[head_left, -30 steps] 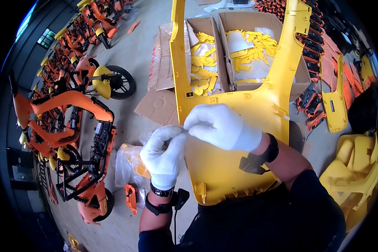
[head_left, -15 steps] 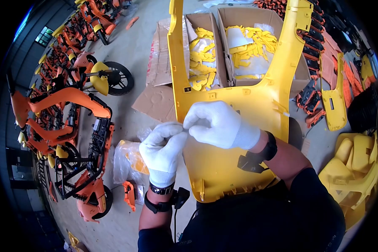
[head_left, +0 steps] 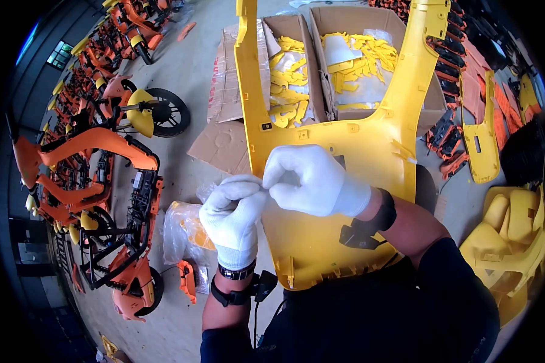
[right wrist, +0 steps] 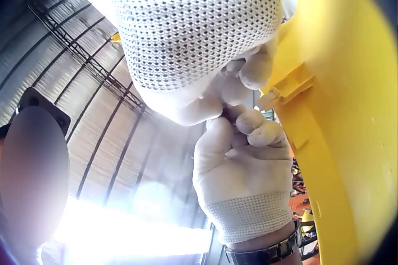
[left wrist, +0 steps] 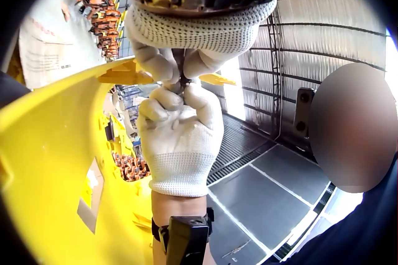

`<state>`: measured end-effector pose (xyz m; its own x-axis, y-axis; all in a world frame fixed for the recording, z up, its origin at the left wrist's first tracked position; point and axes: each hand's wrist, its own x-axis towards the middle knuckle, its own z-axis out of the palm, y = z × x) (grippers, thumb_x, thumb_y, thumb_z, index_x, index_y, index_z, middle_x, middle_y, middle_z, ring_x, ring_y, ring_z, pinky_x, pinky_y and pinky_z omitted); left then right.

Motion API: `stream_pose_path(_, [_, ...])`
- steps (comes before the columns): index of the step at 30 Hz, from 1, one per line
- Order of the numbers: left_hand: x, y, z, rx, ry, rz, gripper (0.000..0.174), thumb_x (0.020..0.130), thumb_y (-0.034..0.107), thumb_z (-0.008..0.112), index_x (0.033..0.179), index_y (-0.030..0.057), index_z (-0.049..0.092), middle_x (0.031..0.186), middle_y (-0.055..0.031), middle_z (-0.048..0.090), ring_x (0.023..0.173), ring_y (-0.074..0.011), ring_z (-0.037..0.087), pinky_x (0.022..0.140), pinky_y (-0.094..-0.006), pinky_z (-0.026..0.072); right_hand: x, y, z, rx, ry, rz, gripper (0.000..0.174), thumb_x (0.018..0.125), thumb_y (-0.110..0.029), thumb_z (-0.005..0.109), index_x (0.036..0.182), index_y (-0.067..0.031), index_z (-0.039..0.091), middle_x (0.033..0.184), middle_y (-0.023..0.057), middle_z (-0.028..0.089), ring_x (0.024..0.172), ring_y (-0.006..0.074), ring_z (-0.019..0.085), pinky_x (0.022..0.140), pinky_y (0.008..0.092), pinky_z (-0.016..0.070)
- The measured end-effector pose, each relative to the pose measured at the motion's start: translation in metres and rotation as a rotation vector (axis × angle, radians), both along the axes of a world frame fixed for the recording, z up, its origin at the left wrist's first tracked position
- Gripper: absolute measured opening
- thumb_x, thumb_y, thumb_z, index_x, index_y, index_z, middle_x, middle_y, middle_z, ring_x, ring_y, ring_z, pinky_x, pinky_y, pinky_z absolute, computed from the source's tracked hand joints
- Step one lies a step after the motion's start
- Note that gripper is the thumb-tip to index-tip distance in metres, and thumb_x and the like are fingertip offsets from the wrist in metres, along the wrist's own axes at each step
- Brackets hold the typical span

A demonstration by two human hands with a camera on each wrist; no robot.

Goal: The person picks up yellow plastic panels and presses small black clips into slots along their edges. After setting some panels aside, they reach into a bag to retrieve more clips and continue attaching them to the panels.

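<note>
In the head view, both gloved hands meet fingertip to fingertip over a large yellow plastic body panel (head_left: 312, 254). My left hand (head_left: 230, 221) pinches with thumb and fingers at the left of the meeting point. From the right, my right hand (head_left: 315, 181) reaches in, its thumb and fingers curled into a pinch too. Between the fingertips, the left wrist view shows a small dark piece (left wrist: 181, 60) that both hands hold; its kind is unclear. Gloved fingers mostly hide it in the right wrist view. The panel's two long arms stretch away beyond the hands.
Two cardboard boxes (head_left: 313, 60) of small yellow parts (head_left: 369, 60) stand behind the panel. An orange electric bike (head_left: 97, 142) is at left, with more bikes behind. A plastic bag (head_left: 174, 233) and orange part (head_left: 188, 281) lie on the floor. Yellow panels (head_left: 502, 236) are piled right.
The hands stay joined at the fingertips with only slight finger shifts. The panel and boxes appear a little higher and further left in the head view.
</note>
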<state>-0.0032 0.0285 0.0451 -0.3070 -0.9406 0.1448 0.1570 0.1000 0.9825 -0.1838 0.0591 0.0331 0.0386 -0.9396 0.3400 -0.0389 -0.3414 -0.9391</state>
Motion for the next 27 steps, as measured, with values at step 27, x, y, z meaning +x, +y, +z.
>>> stream_pose_path(27, [0.0039,0.0030,-0.0045,0.021,0.057,0.009,0.018,0.078,-0.013,0.067,0.091,-0.0012,0.068,0.107,-0.0135,0.069,0.092,-0.0148,0.063,0.085,-0.0283,0.0500,0.0080,-0.0078,-0.0088,-0.334,0.216,-0.125,0.014,0.081,0.000,0.069,0.094,-0.0054,0.066,0.086,0.0105,0.060,0.074,0.0299,0.063,0.065,0.0366,0.0511])
